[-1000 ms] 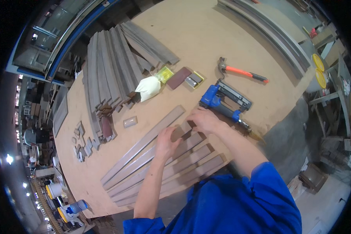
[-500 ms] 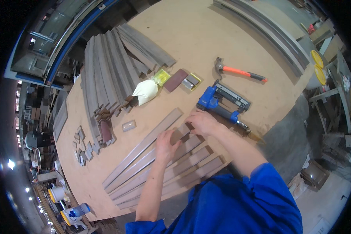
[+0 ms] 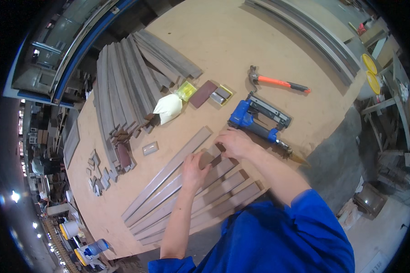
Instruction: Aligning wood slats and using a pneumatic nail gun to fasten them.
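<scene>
Several grey-brown wooden strips (image 3: 222, 187) lie in a fan on the workbench (image 3: 209, 36) in front of me. My left hand (image 3: 195, 172) is closed over the second-farthest strip (image 3: 167, 194), with thumb and fingers at its two edges. Near the right end of that same strip, my right hand (image 3: 234, 143) grips it with bent fingers; the fingertips are partly hidden. Beyond both hands lies the farthest strip (image 3: 164, 176), untouched. Just past my right hand rests a blue nail gun (image 3: 259, 119) on its side.
An orange-handled claw hammer (image 3: 278, 83) lies beyond the nail gun. Farther left are a white bag (image 3: 168, 109), a brown sanding block (image 3: 203, 94), a small yellow box (image 3: 221, 95) and a large stack of strips (image 3: 123, 82). Small wood offcuts (image 3: 95, 170) sit at the left.
The view has shifted slightly. Both hands keep their hold on the same strip, with hardly any movement.
</scene>
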A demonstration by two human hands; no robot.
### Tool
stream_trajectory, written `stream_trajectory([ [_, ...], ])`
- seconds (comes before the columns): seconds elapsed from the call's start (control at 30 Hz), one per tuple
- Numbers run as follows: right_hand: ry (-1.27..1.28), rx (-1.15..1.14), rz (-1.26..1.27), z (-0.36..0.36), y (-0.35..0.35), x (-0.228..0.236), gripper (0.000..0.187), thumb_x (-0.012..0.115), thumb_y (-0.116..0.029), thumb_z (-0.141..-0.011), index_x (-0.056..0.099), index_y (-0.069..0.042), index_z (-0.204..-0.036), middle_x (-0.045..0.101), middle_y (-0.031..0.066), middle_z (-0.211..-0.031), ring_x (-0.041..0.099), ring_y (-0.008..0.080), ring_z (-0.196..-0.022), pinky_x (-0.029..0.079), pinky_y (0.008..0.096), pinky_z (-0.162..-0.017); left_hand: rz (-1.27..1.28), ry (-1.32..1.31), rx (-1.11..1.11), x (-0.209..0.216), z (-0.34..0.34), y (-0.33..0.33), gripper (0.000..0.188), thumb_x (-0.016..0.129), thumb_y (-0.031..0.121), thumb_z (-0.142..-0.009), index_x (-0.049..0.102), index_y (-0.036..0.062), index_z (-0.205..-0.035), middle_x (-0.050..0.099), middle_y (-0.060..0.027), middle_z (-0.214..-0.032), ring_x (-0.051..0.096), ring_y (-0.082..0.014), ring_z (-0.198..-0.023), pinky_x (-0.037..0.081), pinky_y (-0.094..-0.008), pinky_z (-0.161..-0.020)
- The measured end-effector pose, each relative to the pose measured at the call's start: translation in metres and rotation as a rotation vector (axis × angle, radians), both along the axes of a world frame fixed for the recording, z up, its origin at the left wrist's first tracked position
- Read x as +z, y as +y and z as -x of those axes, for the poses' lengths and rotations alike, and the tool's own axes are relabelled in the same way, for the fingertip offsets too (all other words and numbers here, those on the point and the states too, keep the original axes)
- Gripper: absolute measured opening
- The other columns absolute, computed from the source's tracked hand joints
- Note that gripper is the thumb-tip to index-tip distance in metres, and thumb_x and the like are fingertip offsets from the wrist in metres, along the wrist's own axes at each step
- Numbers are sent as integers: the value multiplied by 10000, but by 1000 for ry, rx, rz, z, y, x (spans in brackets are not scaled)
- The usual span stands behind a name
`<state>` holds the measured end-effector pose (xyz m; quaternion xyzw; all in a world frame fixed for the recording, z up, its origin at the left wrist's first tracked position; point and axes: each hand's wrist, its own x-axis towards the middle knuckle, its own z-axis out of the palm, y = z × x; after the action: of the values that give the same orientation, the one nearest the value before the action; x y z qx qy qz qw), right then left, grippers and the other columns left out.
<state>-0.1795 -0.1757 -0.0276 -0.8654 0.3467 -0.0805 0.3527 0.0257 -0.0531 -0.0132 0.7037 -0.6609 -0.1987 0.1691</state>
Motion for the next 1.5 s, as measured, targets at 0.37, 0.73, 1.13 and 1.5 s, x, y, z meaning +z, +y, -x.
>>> stream_trajectory([
  [0.37,108,-266,-109,10,42,-4,305,620,-234,-878,787,-176,-1126,725,97,-1132,578,331,-1228,425,574,-989,-33,-59,-24,-4,-2,0,563,853,174,-746,644,54,-1255,618,-151,-1121,597,-359,-1107,496,-469,-954],
  [0.73,46,-310,-226,9,46,4,311,628,-238,-888,781,-176,-1151,709,114,-1145,531,349,-1269,353,634,-1059,16,-57,-52,-6,-2,-3,534,861,193,-748,653,12,-1206,605,-169,-1067,595,-362,-1050,493,-447,-939],
  [1.13,89,-260,-264,7,45,0,324,599,-260,-929,734,-176,-1212,673,80,-1245,505,374,-1281,324,641,-1063,33,-86,-18,1,3,-3,516,856,199,-736,663,28,-1184,621,-164,-1077,604,-362,-1058,500,-449,-938],
  [1.5,52,-221,-269,15,48,-3,355,608,-298,-928,711,-207,-1256,686,66,-1267,513,344,-1287,285,667,-1109,-65,-96,13,-4,-1,-1,517,824,257,-781,641,76,-1229,618,-147,-1155,587,-351,-1140,480,-474,-986],
])
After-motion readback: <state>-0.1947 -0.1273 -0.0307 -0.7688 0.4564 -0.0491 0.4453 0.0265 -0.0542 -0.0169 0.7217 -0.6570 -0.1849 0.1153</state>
